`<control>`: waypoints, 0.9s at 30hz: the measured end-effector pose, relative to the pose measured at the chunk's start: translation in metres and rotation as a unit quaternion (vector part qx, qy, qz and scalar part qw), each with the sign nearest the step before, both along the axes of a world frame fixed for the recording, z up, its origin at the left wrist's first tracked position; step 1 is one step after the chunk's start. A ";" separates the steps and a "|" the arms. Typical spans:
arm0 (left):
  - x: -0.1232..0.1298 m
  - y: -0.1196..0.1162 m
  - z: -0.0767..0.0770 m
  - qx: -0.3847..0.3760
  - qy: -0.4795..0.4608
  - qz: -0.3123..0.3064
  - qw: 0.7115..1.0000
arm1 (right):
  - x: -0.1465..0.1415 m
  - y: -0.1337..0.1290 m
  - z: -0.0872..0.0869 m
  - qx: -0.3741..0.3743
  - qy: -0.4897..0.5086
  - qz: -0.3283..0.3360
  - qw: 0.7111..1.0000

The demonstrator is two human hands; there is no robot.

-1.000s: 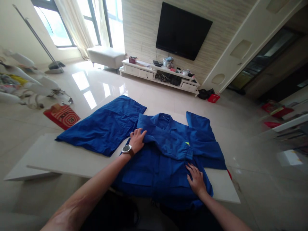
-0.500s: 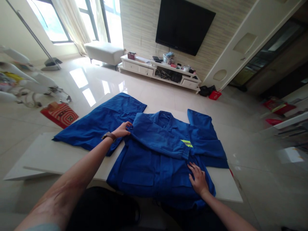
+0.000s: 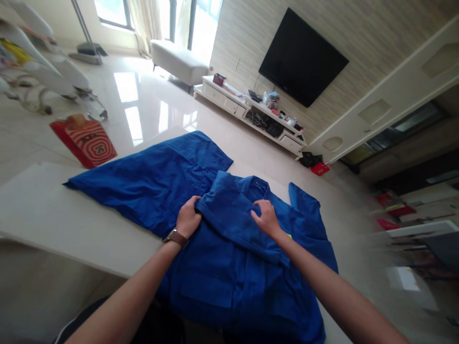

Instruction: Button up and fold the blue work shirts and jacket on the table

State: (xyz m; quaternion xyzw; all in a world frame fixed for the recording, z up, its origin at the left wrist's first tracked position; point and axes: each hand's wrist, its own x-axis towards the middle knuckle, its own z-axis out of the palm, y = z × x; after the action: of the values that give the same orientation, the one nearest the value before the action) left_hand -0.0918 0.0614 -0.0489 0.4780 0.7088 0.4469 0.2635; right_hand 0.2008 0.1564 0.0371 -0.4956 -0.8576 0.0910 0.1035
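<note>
A blue work jacket (image 3: 222,260) lies front up on a low white table, one sleeve (image 3: 233,205) folded across its chest. My left hand (image 3: 188,217), with a brown-strapped watch on the wrist, is closed on the fold of that sleeve near the shoulder. Over the upper chest, just below the collar (image 3: 256,186), my right hand (image 3: 266,217) is held with thumb and fingers apart, nothing between them. Whether it touches the cloth I cannot tell. My right forearm covers most of the yellow-green reflective strip. Another blue garment (image 3: 154,177) is spread to the left.
The white table (image 3: 89,229) shows at the left. Beyond it a red paper bag (image 3: 86,141) stands on the shiny tiled floor. A low TV cabinet (image 3: 222,100), a white bench (image 3: 179,62) and a wall-mounted TV (image 3: 303,57) are farther back.
My right hand has moved from the jacket's lower front up to the chest below the collar. My left hand stays at the folded sleeve. The view has tilted.
</note>
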 end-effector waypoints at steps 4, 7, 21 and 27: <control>0.007 -0.001 0.005 0.055 0.002 -0.012 0.998 | -0.125 0.108 -0.006 -0.106 0.074 -0.150 0.980; 0.003 -0.005 0.008 0.036 0.017 -0.037 0.998 | -0.170 0.156 -0.016 -0.265 0.070 -0.190 0.943; -0.023 -0.007 0.002 0.045 0.090 -0.124 0.987 | -0.131 0.177 -0.046 -0.377 0.105 -0.229 0.891; -0.020 -0.011 0.007 0.058 0.112 -0.130 0.983 | -0.124 0.183 -0.022 -0.533 0.108 -0.193 0.817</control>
State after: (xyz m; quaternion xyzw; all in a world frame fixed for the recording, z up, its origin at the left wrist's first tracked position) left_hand -0.1117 0.0504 -0.0421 0.6276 0.6383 0.3930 0.2103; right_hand 0.0763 0.3391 0.0148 -0.6153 -0.5454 0.5648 -0.0698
